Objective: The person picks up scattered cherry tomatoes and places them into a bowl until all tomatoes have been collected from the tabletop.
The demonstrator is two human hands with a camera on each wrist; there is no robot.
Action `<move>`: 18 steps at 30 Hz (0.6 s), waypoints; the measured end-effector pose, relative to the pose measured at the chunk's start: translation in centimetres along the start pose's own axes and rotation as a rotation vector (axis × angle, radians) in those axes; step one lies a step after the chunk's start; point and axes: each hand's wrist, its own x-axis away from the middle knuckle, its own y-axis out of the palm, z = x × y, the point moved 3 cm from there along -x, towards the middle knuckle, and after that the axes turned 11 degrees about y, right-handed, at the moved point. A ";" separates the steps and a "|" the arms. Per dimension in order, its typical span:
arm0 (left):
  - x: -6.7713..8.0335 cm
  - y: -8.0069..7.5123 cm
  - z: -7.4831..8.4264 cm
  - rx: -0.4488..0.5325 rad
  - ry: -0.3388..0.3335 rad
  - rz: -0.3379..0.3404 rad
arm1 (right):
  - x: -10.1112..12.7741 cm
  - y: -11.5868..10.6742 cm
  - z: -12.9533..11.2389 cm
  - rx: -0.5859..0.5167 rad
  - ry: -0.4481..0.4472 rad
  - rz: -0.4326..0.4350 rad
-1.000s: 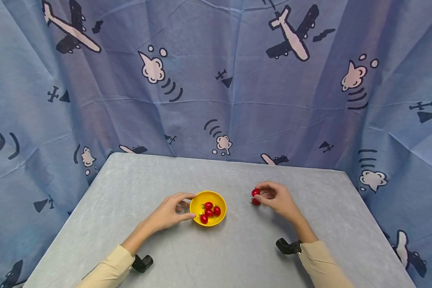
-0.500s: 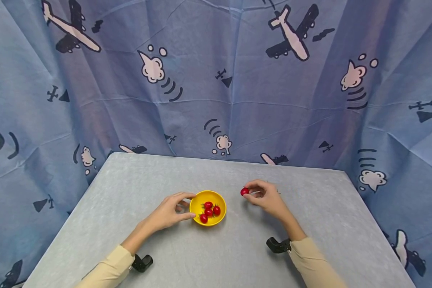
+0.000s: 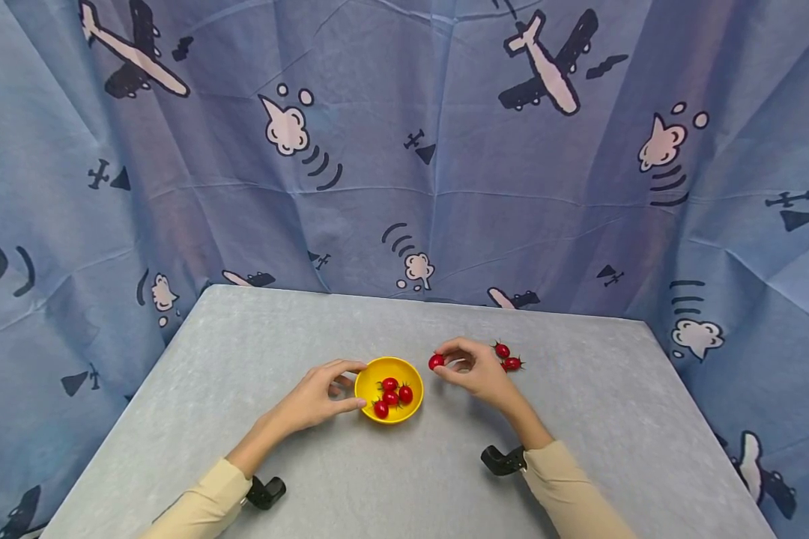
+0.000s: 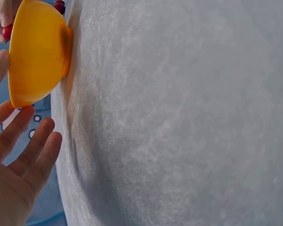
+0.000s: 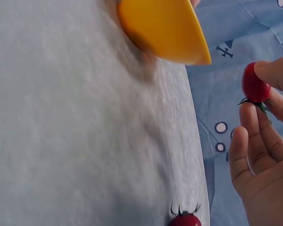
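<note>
A yellow bowl [image 3: 414, 374] stands on the table with several cherry tomatoes [image 3: 390, 398] in it. My left hand [image 3: 315, 397] rests thumb and fingertips against the bowl's left rim, fingers spread and fairly straight. Just right of the bowl, my right hand [image 3: 477, 374] pinches a cherry tomato [image 3: 436, 361] between thumb and fingers. The right wrist view shows this held tomato [image 5: 254, 84] above the table, its green stem end down toward the other fingers. More cherry tomatoes [image 3: 511, 364] lie behind the right hand, partly hidden by it.
The grey table [image 3: 377, 479] ends at a blue curtain [image 3: 350, 187] printed with planes. Black wrist cameras sit on both wrists, the left one [image 3: 267, 494] and the right one [image 3: 502, 460] low over the table.
My right hand has lifted one tomato from the group at the right and carried it left toward the bowl, uncovering the others. The left hand and bowl have stayed in place.
</note>
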 end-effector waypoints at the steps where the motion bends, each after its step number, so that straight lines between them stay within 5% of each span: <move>1: 0.0 0.0 0.0 -0.001 -0.003 0.000 | 0.0 0.2 0.0 0.002 -0.010 -0.004; 18: 0.0 0.0 -0.1 0.006 -0.017 -0.007 | -1.1 3.1 3.0 0.024 -0.025 -0.052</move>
